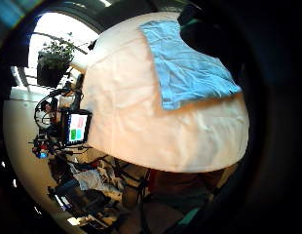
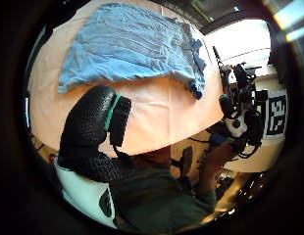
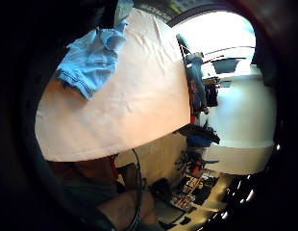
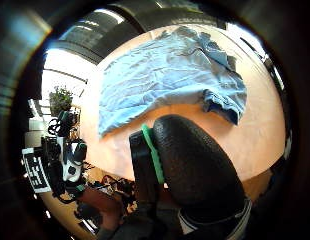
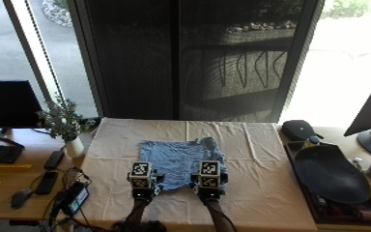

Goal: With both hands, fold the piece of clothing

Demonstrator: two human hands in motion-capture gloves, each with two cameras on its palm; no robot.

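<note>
A light blue piece of clothing [image 5: 180,157] lies spread and crumpled on the cream-covered table [image 5: 256,169], with a bunched sleeve at its far right corner. My left hand [image 5: 144,190] and right hand [image 5: 209,191] hover side by side over the garment's near edge, apart from it. The left thumb side palm view shows my left thumb [image 2: 88,132] relaxed, holding nothing, with the clothing [image 2: 132,49] flat beyond it. In the right thumb side palm view my right thumb [image 4: 195,170] is likewise free above the cloth [image 4: 165,80].
A potted plant [image 5: 65,126] stands at the table's left edge. A small screen [image 5: 76,197] and cables sit at the near left corner. A large dark dish [image 5: 330,176] on a tray and a black pouch [image 5: 298,129] lie to the right.
</note>
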